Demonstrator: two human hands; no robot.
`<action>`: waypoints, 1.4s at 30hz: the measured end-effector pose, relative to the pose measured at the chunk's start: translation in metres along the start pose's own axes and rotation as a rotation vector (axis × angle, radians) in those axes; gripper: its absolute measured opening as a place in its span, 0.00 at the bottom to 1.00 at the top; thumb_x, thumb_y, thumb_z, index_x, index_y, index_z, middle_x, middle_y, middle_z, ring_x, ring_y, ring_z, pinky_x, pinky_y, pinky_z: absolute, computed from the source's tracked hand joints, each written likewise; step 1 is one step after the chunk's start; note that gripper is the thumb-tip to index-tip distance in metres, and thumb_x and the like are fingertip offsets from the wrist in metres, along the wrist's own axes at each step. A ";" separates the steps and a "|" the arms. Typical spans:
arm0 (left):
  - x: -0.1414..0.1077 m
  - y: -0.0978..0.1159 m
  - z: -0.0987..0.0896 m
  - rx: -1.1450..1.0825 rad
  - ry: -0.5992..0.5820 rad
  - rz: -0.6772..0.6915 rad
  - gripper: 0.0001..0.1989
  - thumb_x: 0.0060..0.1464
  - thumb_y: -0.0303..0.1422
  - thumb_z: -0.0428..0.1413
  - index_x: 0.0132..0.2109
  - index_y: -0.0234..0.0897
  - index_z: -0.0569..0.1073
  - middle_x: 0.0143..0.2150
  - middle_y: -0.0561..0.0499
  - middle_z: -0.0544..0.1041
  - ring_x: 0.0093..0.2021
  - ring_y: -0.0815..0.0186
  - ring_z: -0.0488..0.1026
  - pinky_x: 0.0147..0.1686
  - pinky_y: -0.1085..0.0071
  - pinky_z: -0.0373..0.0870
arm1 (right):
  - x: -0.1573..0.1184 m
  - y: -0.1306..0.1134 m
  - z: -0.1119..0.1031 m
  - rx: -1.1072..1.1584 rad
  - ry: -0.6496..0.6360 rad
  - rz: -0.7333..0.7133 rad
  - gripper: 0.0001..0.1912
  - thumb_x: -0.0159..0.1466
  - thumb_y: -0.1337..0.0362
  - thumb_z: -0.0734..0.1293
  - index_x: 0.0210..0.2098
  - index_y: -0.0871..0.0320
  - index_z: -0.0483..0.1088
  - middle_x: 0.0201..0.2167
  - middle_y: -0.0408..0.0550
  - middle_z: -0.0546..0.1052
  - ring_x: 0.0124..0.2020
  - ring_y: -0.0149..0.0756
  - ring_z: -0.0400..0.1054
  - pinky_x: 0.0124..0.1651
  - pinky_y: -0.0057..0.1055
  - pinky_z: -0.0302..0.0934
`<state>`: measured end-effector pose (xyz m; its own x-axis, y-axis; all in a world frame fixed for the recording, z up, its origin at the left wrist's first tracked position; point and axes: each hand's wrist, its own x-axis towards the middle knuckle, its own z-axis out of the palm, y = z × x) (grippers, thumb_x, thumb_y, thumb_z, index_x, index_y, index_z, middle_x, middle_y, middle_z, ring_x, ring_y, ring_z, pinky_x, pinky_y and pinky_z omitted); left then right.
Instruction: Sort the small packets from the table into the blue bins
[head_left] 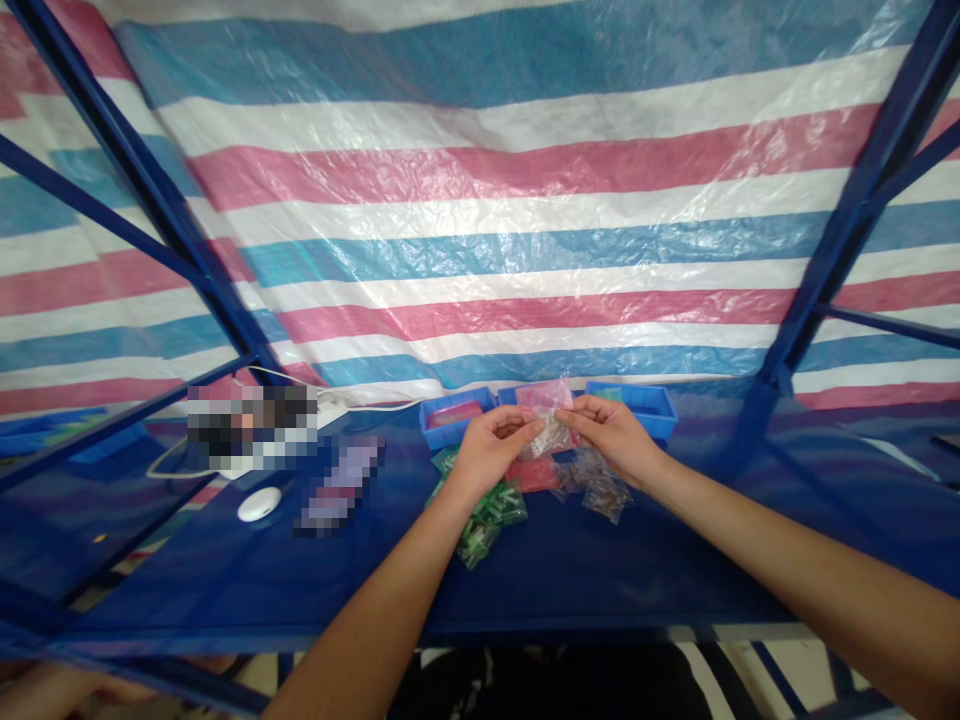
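A clear pinkish plastic bag (551,418) with small pieces inside is held between my two hands. My left hand (496,445) pinches its left side with thumb and fingers closed. On the other side, my right hand (611,435) grips the bag's right edge. Green packets (487,515) lie in a pile below my left hand. Flat red packets (534,474) rest just under the bag. Clear packets with brownish contents (604,490) lie below my right hand.
Blue bins (448,432) stand along the back of the blue table (600,580). A white round object (259,504), a blurred-out long item (341,487) and a white cable are on the left. Blue metal posts frame both sides; part of another person's arm shows at lower left.
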<state>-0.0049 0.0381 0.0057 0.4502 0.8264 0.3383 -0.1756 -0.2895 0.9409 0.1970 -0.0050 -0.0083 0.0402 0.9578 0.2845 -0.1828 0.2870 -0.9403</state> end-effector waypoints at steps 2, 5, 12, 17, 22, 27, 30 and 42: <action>-0.001 0.002 0.001 0.036 -0.001 0.003 0.16 0.50 0.40 0.69 0.42 0.34 0.80 0.38 0.47 0.83 0.36 0.64 0.78 0.38 0.70 0.72 | -0.001 -0.001 0.001 0.009 -0.018 -0.008 0.15 0.57 0.51 0.78 0.36 0.53 0.77 0.34 0.44 0.82 0.32 0.37 0.74 0.38 0.33 0.67; -0.001 0.006 0.000 0.104 0.010 -0.002 0.16 0.51 0.42 0.68 0.41 0.34 0.81 0.37 0.47 0.83 0.36 0.63 0.78 0.38 0.69 0.72 | -0.001 -0.003 0.001 0.019 -0.064 -0.051 0.14 0.58 0.52 0.77 0.40 0.52 0.78 0.39 0.45 0.83 0.40 0.41 0.76 0.45 0.36 0.69; 0.000 0.005 -0.001 0.093 0.010 0.006 0.18 0.52 0.43 0.67 0.45 0.35 0.81 0.43 0.45 0.84 0.41 0.59 0.80 0.44 0.64 0.75 | -0.001 -0.006 -0.001 -0.027 -0.095 -0.102 0.13 0.60 0.53 0.76 0.43 0.50 0.78 0.42 0.45 0.83 0.42 0.41 0.77 0.48 0.36 0.69; 0.001 0.003 -0.004 0.158 0.009 0.054 0.15 0.56 0.39 0.64 0.48 0.35 0.80 0.44 0.45 0.83 0.41 0.60 0.79 0.43 0.66 0.74 | 0.001 -0.005 -0.004 -0.149 -0.097 -0.133 0.13 0.62 0.54 0.74 0.44 0.51 0.79 0.40 0.46 0.83 0.40 0.41 0.76 0.46 0.37 0.69; -0.001 0.008 -0.008 0.437 0.045 0.225 0.08 0.58 0.32 0.61 0.43 0.38 0.82 0.47 0.45 0.80 0.48 0.59 0.76 0.46 0.68 0.70 | 0.003 -0.007 -0.009 -0.278 -0.101 -0.239 0.08 0.62 0.59 0.72 0.41 0.52 0.80 0.42 0.47 0.82 0.47 0.43 0.75 0.56 0.40 0.66; -0.004 0.011 -0.010 0.600 0.113 0.273 0.12 0.60 0.29 0.56 0.46 0.43 0.84 0.38 0.49 0.77 0.35 0.65 0.71 0.35 0.70 0.65 | 0.005 -0.006 -0.013 -0.422 -0.005 -0.328 0.06 0.61 0.60 0.73 0.37 0.51 0.82 0.41 0.47 0.79 0.45 0.42 0.72 0.53 0.40 0.65; -0.006 0.008 -0.008 0.504 0.077 0.186 0.14 0.63 0.33 0.54 0.52 0.41 0.81 0.32 0.50 0.77 0.29 0.67 0.69 0.31 0.72 0.64 | 0.004 -0.007 -0.011 -0.329 -0.028 -0.227 0.08 0.62 0.59 0.72 0.39 0.51 0.81 0.33 0.45 0.79 0.35 0.38 0.72 0.45 0.38 0.68; -0.004 0.015 -0.004 0.244 0.072 0.132 0.20 0.65 0.46 0.53 0.49 0.39 0.83 0.50 0.46 0.82 0.51 0.55 0.76 0.52 0.63 0.72 | -0.001 -0.014 -0.008 -0.152 -0.026 -0.150 0.13 0.63 0.60 0.67 0.42 0.50 0.83 0.46 0.46 0.82 0.47 0.45 0.74 0.51 0.41 0.69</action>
<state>-0.0127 0.0320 0.0178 0.3726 0.8037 0.4640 -0.0090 -0.4968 0.8678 0.2072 -0.0098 0.0034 0.0302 0.9040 0.4264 -0.0260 0.4272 -0.9038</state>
